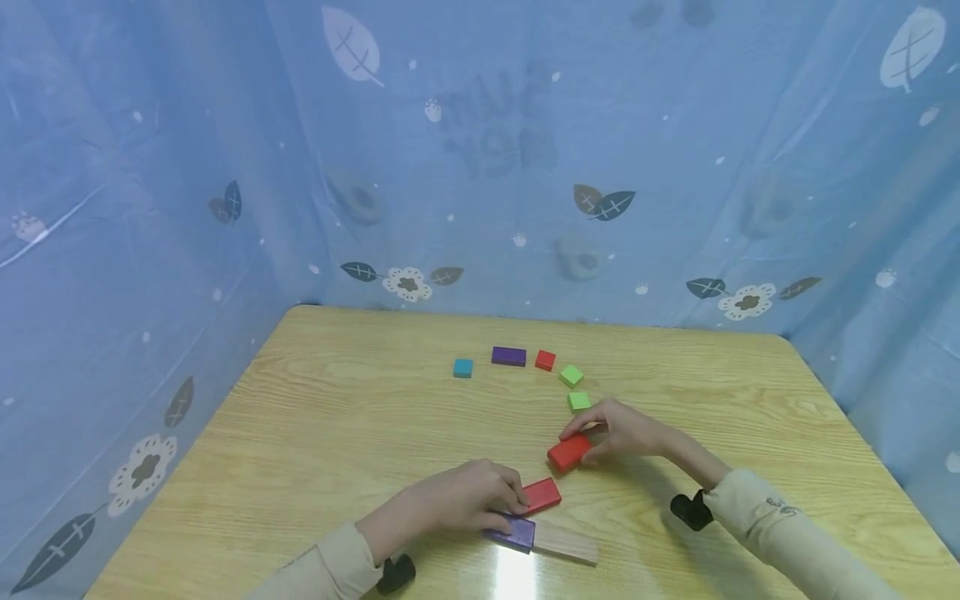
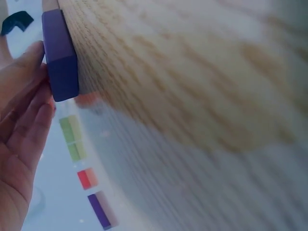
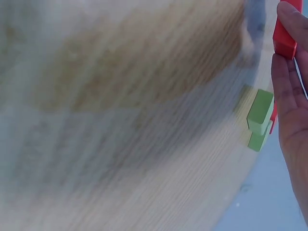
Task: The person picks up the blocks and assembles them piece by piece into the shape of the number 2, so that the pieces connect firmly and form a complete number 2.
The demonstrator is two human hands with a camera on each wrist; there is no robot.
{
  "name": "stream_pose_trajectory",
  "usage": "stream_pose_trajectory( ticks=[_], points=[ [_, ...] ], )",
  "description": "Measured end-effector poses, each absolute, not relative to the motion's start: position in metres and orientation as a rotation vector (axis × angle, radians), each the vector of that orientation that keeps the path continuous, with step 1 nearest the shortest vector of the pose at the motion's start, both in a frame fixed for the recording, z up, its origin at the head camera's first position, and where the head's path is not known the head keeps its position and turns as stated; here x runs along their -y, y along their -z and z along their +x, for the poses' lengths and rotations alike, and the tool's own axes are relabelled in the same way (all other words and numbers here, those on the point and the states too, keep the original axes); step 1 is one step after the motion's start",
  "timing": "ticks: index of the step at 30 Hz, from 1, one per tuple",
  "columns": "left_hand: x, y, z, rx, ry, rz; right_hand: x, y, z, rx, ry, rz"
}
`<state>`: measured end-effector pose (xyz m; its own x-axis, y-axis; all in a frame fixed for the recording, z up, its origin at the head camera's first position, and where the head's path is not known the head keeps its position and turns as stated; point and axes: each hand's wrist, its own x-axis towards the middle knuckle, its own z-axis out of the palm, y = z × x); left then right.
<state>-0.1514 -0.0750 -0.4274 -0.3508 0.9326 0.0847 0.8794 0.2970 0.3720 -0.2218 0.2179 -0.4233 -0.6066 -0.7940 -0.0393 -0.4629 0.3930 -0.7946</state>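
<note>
My left hand point(image 1: 472, 496) holds a purple block point(image 1: 513, 535) low over the wooden table point(image 1: 360, 400), its thumb on the block's left part. Beyond its fingertips lies a red block point(image 1: 543, 495), its left end hidden by them. A plain wooden block point(image 1: 566, 543) lies end to end with the purple one. In the left wrist view, thumb and fingers meet the purple block point(image 2: 60, 53) along one side. To the right, my right hand point(image 1: 626, 429) pinches another red block point(image 1: 569, 452) between thumb and fingers. The right wrist view shows this red block point(image 3: 286, 38) in the fingers.
Farther back, a curved row holds a blue block point(image 1: 462, 368), a longer purple block point(image 1: 508, 357), a small red block point(image 1: 545, 360), a green block point(image 1: 572, 376) and a second green block point(image 1: 579, 402) near my right fingers. A patterned blue curtain point(image 1: 480, 225) hangs behind.
</note>
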Motion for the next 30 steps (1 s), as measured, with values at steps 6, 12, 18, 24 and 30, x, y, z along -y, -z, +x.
stream_pose_trajectory(
  ticks=[6,12,18,24,30],
  points=[
    [0.075,0.428,-0.151,-2.397,-0.563,1.692,-0.220,0.420,-0.205,-2.196,1.126,-1.099],
    [0.076,0.429,-0.150,-2.402,-0.569,1.687,-0.221,0.421,-0.190,-2.154,1.157,-1.217],
    [0.076,0.430,-0.150,-2.414,-0.571,1.673,-0.222,0.429,-0.183,-2.121,1.164,-1.292],
    [0.076,0.430,-0.149,-2.417,-0.574,1.658,-0.223,0.432,-0.185,-2.144,1.161,-1.307],
    [0.076,0.431,-0.148,-2.437,-0.548,1.666,-0.226,0.433,-0.189,-2.171,1.145,-1.305]
  ],
)
